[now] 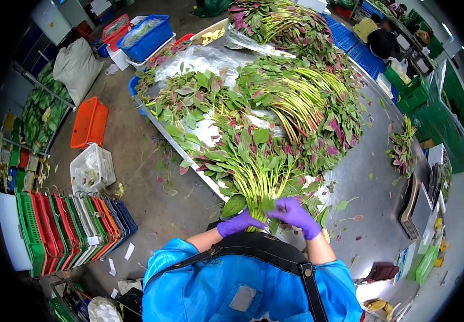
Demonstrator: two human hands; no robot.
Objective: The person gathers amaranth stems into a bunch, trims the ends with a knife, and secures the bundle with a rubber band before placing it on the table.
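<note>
My left hand (pixel 238 222), in a purple glove, is closed around the lower stems of a bunch of leafy greens (pixel 258 181), which look like amaranth with green and purple leaves. The bunch fans away from me over the table's near edge. My right hand (pixel 298 216), gloved in the same purple, is at the right side of the stems. Its fingers are pinched together, with a green leaf (pixel 268 205) at their tips, slightly blurred. Just beyond lies a large heap of the same greens (pixel 301 102), stems bared toward the middle, partly on clear plastic (pixel 197 60).
The metal table (pixel 366 190) has scattered leaves. A small bundle of greens (pixel 402 147) lies at its right edge. On the left floor stand an orange crate (pixel 89 122), a white basket (pixel 92 167) and stacked crates (pixel 68 228). A person (pixel 384 38) sits at the far right.
</note>
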